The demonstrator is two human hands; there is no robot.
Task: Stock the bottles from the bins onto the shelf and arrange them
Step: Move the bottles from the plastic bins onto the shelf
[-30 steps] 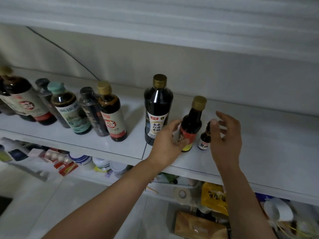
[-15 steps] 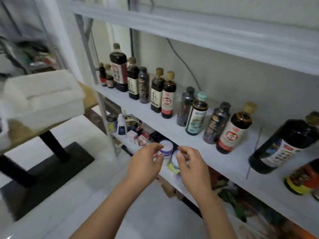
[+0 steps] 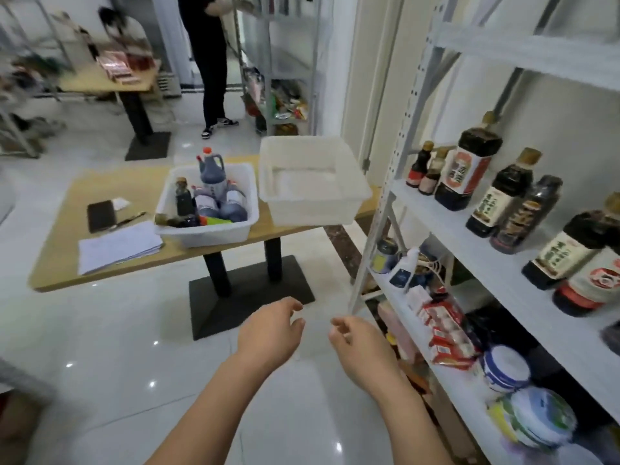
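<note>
A white bin (image 3: pixel 204 231) on the wooden table (image 3: pixel 60 260) holds several dark sauce bottles, among them a tall grey jug with a red cap (image 3: pixel 210 169). To its right stands a second white bin (image 3: pixel 313 203) with nothing in it. On the right, the white shelf (image 3: pixel 503 263) carries a row of dark bottles (image 3: pixel 500 196). My left hand (image 3: pixel 271 333) and my right hand (image 3: pixel 359 344) hover over the floor in front of the table, both with loosely curled fingers and nothing in them.
A phone (image 3: pixel 100 216), a pen and a stack of papers (image 3: pixel 117 246) lie on the table's left part. The lower shelf holds boxes, jars and bowls (image 3: pixel 446 333). A person in black (image 3: pixel 211 62) stands at the back by another rack. A second table (image 3: pixel 110 78) stands far left.
My view has swung left from the shelf to the table with the bins. Both hands came off the bottles on the shelf and now hang lower, holding nothing.
</note>
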